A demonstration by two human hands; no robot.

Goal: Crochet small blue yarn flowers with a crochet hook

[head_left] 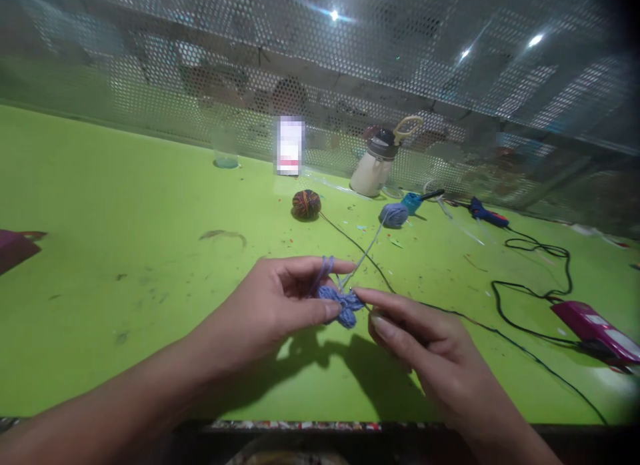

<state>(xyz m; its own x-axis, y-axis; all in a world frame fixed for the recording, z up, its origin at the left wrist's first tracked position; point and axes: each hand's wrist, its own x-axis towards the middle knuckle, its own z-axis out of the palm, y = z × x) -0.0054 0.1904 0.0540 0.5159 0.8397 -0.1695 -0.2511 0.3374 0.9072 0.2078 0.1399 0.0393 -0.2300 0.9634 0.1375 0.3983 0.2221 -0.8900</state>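
Observation:
Between thumb and fingers, my left hand [285, 298] pinches a small blue crochet piece [346, 310]. Blue yarn [327, 265] loops around its raised index finger. From there a strand runs up to a blue yarn ball [394, 215] on the table. My right hand [430, 341] is closed on a thin crochet hook [367, 307], whose tip meets the piece's upper right edge. Most of the hook is hidden by the fingers. Both hands are above the green table [150, 358], close to its front edge.
A multicoloured yarn ball [307, 204] trails a dark strand to the right. Behind stand a lit phone [289, 146] and a bottle [373, 168]. At right lie a blue glue gun [489, 213], its black cable and a magenta power strip [600, 331]. A perforated metal panel [240, 58] closes the back.

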